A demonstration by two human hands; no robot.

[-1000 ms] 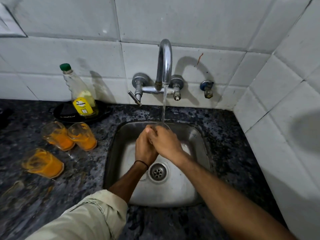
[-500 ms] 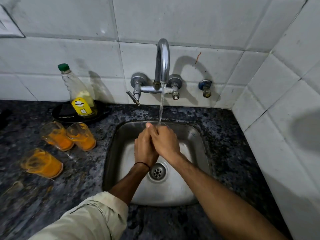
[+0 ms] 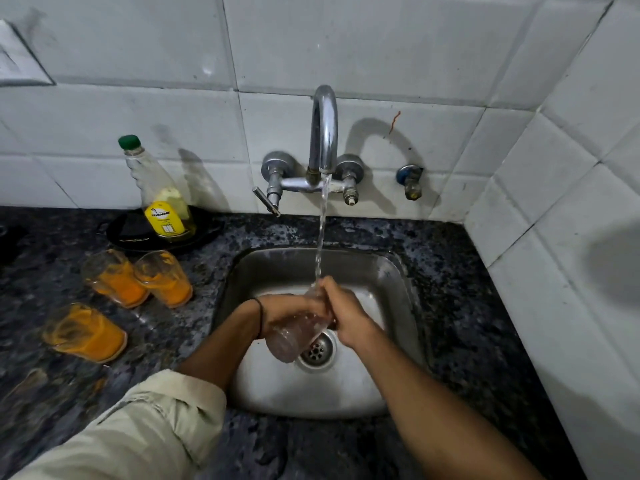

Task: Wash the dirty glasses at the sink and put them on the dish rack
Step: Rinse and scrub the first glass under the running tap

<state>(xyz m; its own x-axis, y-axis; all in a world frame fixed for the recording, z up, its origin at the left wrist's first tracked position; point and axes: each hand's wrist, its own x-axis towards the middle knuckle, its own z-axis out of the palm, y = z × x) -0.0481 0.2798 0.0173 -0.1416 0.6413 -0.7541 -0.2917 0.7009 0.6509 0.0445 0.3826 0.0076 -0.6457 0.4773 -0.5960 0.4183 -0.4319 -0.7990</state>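
Note:
A clear glass (image 3: 294,336) lies tilted over the steel sink (image 3: 391,271), its base toward me and its mouth up under the running water. My left hand (image 3: 280,310) wraps its side from the left. My right hand (image 3: 343,313) is at the rim, fingers at or inside the mouth. Three dirty glasses smeared orange stand on the dark counter at left: two side by side (image 3: 116,277) (image 3: 166,277) and one nearer me (image 3: 85,332). No dish rack is in view.
The tap (image 3: 323,133) runs a thin stream into the sink. A dish soap bottle (image 3: 157,192) with a green cap stands on a black tray (image 3: 128,233) by the wall. White tiled walls close in at the back and right.
My hands have dropped lower in the sink and spread apart; the glass, hidden between them before, now shows tilted with its base toward me. The camera view has shifted slightly.

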